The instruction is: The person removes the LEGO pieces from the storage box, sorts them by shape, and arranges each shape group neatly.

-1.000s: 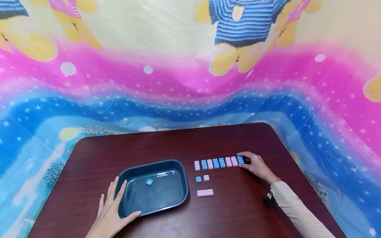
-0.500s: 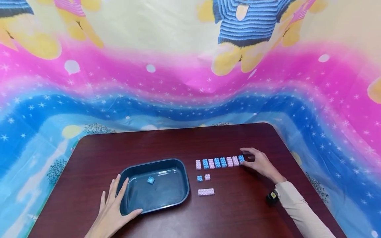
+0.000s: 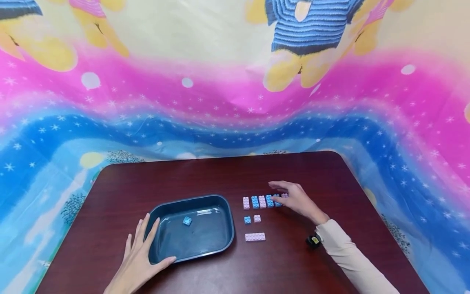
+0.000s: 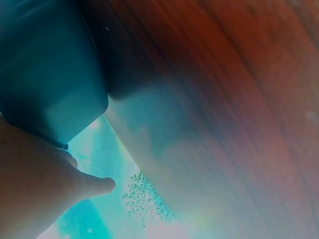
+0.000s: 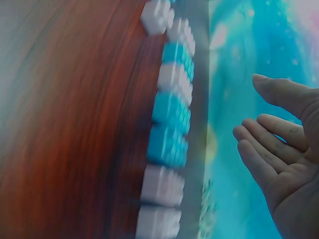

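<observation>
My left hand [image 3: 137, 257] rests at the left end of a dark blue-grey tray [image 3: 232, 228], fingers spread along its rim and thumb at the near edge. A small blue toy brick [image 3: 187, 221] lies in the tray. With nothing in its grasp, my right hand [image 3: 297, 200] hovers over the right part of a row of pink and blue toy bricks [image 3: 246, 203], hiding some of them. The right wrist view shows that hand [image 5: 289, 149] with fingers loosely extended, apart from the blue bricks [image 5: 167, 144] and pink bricks [image 5: 162, 185].
Nearer than the row sit a small blue brick [image 3: 247, 219] and a small pink brick [image 3: 257, 218]. A long pink brick [image 3: 255, 237] lies closer still. All stand on a dark wooden table [image 3: 205, 173], with a printed curtain [image 3: 220, 94] behind it.
My right hand has let go of the blue brick at the row's right end and moved left over the row. The left hand stays at the tray.
</observation>
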`<state>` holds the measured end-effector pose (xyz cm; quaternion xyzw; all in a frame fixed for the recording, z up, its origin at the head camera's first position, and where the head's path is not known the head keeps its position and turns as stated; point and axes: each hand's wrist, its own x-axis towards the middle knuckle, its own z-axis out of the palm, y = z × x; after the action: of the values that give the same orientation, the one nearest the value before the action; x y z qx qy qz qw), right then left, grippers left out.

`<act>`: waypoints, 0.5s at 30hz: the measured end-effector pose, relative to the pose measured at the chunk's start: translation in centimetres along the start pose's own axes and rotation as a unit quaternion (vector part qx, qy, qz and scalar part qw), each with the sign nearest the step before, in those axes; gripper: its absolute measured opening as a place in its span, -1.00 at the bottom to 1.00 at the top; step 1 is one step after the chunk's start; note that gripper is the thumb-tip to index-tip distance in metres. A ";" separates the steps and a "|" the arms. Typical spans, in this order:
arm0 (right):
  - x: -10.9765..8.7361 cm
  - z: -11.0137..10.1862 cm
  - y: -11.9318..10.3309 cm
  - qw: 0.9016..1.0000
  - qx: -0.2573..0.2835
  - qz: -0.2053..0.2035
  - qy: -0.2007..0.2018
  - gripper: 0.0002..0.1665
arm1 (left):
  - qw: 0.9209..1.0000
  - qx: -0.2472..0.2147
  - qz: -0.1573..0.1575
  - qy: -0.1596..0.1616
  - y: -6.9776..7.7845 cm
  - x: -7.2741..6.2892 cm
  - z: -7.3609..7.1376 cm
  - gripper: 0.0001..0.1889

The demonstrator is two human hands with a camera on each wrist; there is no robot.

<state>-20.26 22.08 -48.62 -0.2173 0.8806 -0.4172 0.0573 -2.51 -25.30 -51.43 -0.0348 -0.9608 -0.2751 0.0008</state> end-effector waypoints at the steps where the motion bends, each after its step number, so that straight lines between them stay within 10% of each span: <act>1: 0.2 0.2 -0.4 1.000 0.006 -0.003 -0.005 -0.39 | 1.000 0.000 0.002 0.000 0.0 0.1 0.0 0.24; 15: 4.2 5.7 -6.1 0.994 0.034 -0.084 -0.054 -0.39 | 1.000 0.003 -0.017 -0.021 0.4 0.2 -0.2 0.24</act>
<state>-20.32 12.81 -47.32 -0.3104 0.8400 -0.4383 0.0768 -2.70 -25.08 -51.05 -0.0245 -0.9618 -0.2717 -0.0239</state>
